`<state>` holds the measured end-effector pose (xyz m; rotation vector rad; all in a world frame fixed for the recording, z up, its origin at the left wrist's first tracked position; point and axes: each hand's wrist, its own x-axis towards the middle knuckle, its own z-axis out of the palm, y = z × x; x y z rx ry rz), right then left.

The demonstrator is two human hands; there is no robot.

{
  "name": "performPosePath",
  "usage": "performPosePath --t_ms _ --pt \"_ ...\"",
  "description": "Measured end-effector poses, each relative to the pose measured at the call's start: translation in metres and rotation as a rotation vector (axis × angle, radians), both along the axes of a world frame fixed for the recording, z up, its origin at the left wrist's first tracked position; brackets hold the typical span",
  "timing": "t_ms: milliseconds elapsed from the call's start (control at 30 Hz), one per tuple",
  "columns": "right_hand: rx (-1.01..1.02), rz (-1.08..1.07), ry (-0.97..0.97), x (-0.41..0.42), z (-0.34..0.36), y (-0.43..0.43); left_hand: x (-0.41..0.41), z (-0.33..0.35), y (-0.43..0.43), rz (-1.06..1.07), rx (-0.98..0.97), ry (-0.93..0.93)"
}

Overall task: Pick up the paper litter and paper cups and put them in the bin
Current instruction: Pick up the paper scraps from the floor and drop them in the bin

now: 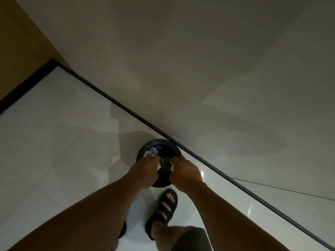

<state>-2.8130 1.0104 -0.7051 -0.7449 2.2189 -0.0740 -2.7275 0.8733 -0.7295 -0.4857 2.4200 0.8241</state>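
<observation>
A round dark bin (pixel 159 142) stands on the floor against the wall, directly below me. Crumpled white and bluish paper (pixel 156 149) lies inside it. Both my hands hover over the bin's opening, close together. My left hand (pixel 143 169) has its fingers curled round white crumpled paper litter (pixel 150 154) that shows at its fingertips. My right hand (pixel 184 171) is curled too, pinching a dark crumpled piece with a white edge (pixel 165 163) between the two hands. Most of what the hands hold is hidden by the fingers.
White glossy floor tiles (pixel 54 142) spread to the left. A pale wall (pixel 217 69) with a dark skirting line (pixel 126 109) runs diagonally behind the bin. My foot in a dark sandal (pixel 163 209) stands just before the bin. A brown panel (pixel 18 42) is at the upper left.
</observation>
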Motion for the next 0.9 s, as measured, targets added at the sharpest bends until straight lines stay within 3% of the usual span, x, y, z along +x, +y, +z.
performPosePath --t_ms 200,367,600,900 --pt "0.058 -0.060 -0.048 0.001 -0.114 -0.012 -0.013 -0.105 -0.009 -0.153 -0.055 -0.037" --pt "0.078 -0.059 -0.084 0.007 -0.112 -0.004 -0.004 -0.108 -0.018 -0.272 -0.141 -0.122" --pt "0.019 -0.064 -0.034 0.008 0.008 -0.005 -0.012 0.013 -0.012 -0.238 -0.162 0.010" --pt "-0.002 -0.291 0.083 0.028 0.188 0.046 -0.018 0.204 0.002 -0.359 -0.196 0.048"
